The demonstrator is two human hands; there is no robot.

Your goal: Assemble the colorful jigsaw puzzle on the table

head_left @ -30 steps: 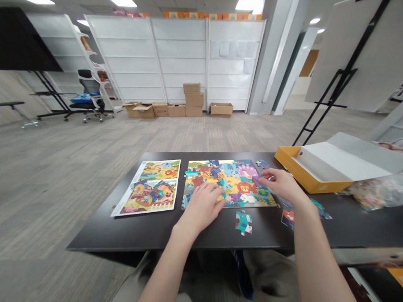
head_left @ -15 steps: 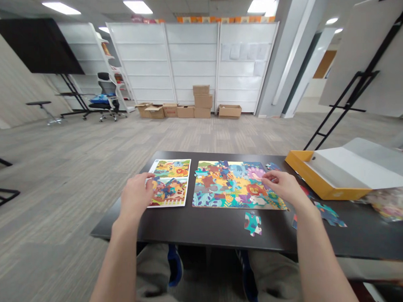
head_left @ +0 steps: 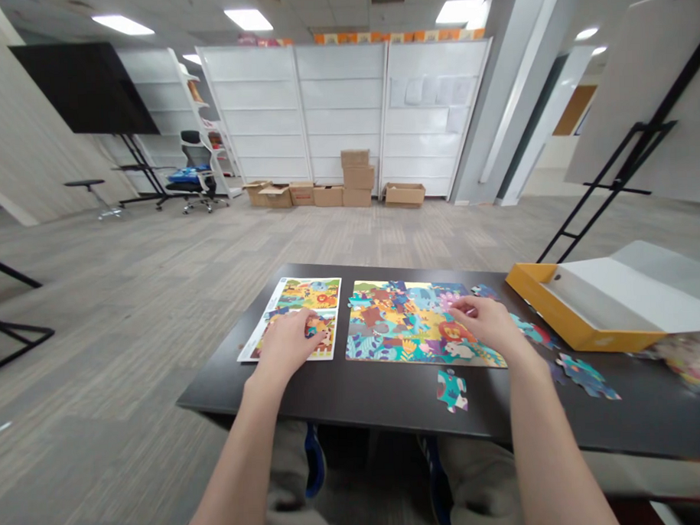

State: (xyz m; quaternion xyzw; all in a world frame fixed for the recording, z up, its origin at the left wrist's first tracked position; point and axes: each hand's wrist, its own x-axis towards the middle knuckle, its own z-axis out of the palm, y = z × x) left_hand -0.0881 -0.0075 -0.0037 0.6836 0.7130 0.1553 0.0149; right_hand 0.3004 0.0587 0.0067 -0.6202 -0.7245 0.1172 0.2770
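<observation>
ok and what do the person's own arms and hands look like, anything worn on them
The left hand and right hand are without gloves. The left forearm and right forearm are bare, with no sleeves in view. No watch, bracelet or marking shows; small rings can't be ruled out.

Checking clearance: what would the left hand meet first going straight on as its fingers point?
Likely the left edge of the jigsaw puzzle, past the printed sheet beneath the left hand and a strip of the dark table. Hand height is unclear; it might pass over.
</observation>
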